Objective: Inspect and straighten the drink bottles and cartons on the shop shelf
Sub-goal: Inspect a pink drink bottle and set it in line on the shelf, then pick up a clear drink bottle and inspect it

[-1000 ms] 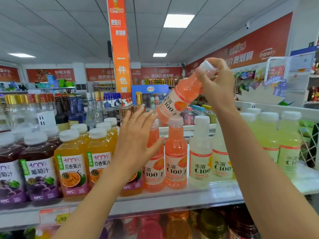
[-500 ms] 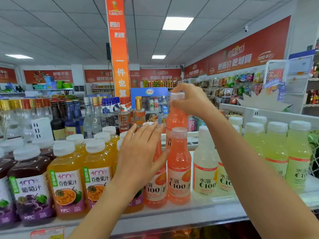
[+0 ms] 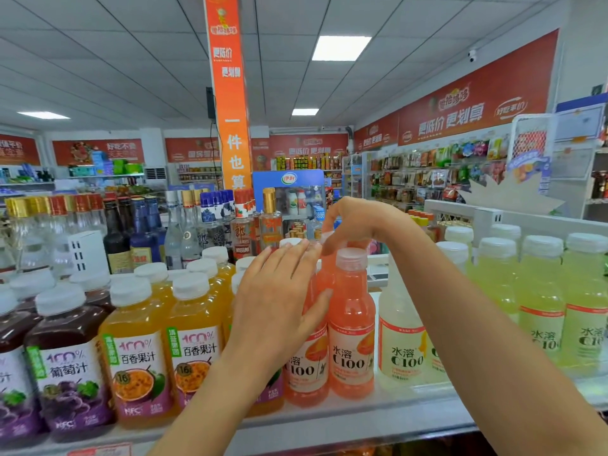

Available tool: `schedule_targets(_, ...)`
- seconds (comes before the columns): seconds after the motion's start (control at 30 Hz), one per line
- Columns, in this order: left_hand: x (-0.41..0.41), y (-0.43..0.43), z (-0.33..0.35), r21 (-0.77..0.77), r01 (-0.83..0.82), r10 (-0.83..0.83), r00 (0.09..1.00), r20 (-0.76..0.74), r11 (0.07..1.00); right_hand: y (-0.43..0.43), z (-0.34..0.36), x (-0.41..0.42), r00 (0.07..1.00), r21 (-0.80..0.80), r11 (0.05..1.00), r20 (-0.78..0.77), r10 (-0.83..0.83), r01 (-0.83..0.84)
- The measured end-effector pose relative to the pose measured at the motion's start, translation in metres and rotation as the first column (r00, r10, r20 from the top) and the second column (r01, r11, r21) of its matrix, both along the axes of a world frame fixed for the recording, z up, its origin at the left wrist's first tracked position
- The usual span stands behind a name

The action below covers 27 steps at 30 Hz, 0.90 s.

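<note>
My right hand (image 3: 357, 222) pinches the cap of the rear orange bottle (image 3: 324, 274) to hold it upright in its row on the shelf (image 3: 362, 419). My left hand (image 3: 279, 304), fingers spread flat, braces the front bottles (image 3: 352, 340) against tipping.

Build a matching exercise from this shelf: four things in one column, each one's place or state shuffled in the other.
Things:
1. grape juice
2. green C100
3. left hand
4. right hand

Places or states:
A. grips the rear pink bottle by its cap
B. right end of the shelf
C. open, against the front pink bottles
D. left end of the shelf

Pairs: 1-D, 2-B, 3-C, 4-A
</note>
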State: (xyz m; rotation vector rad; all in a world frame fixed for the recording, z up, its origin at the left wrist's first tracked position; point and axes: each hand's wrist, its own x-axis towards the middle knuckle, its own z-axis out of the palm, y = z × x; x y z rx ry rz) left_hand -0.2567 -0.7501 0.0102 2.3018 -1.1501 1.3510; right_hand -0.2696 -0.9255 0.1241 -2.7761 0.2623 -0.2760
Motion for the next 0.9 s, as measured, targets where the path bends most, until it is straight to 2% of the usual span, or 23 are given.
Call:
schedule_targets(0.1,-0.001,0.000,0.001,-0.003,0.002,-0.002,1.000,-0.016,1.000,-0.001,-0.001,0.003,0.998,-0.011,1.000,-0.061,0.004,-0.005)
schedule_targets(0.27,-0.002,0.000,0.003,0.005,0.005,-0.005,0.998,-0.057,1.000,-0.001,0.000,0.000,0.998,0.009,1.000,-0.061,0.017,-0.016)
schedule_targets(0.37,-0.003,-0.001,0.003,0.010,0.002,-0.001,0.997,-0.074,1.000,-0.007,0.008,-0.017,0.992,0.000,0.999,0.118,0.038,-0.038)
schedule_targets(0.47,-0.007,-0.006,0.005,-0.025,0.033,-0.034,0.998,-0.053,0.999,-0.014,0.016,-0.054,0.923,-0.032,0.999,0.385,-0.001,0.014)
schedule_targets(0.53,-0.013,-0.014,0.005,-0.027,0.073,-0.074,0.997,-0.029,0.997,-0.019,0.012,-0.082,0.879,-0.058,0.994,0.474,-0.055,0.093)
schedule_targets(0.63,-0.023,-0.031,0.000,0.034,0.112,-0.112,0.994,-0.007,0.993,-0.023,-0.008,-0.110,0.893,-0.162,0.964,0.433,-0.121,0.209)
schedule_targets(0.77,-0.030,-0.046,-0.012,0.074,0.044,-0.043,0.999,-0.009,0.996,-0.020,-0.041,-0.111,0.962,-0.314,0.930,0.248,-0.114,0.191)
schedule_targets(0.9,-0.033,-0.048,-0.017,0.060,0.026,-0.026,1.000,-0.004,0.998,-0.021,-0.058,-0.108,0.953,-0.277,0.946,0.290,-0.085,0.169)
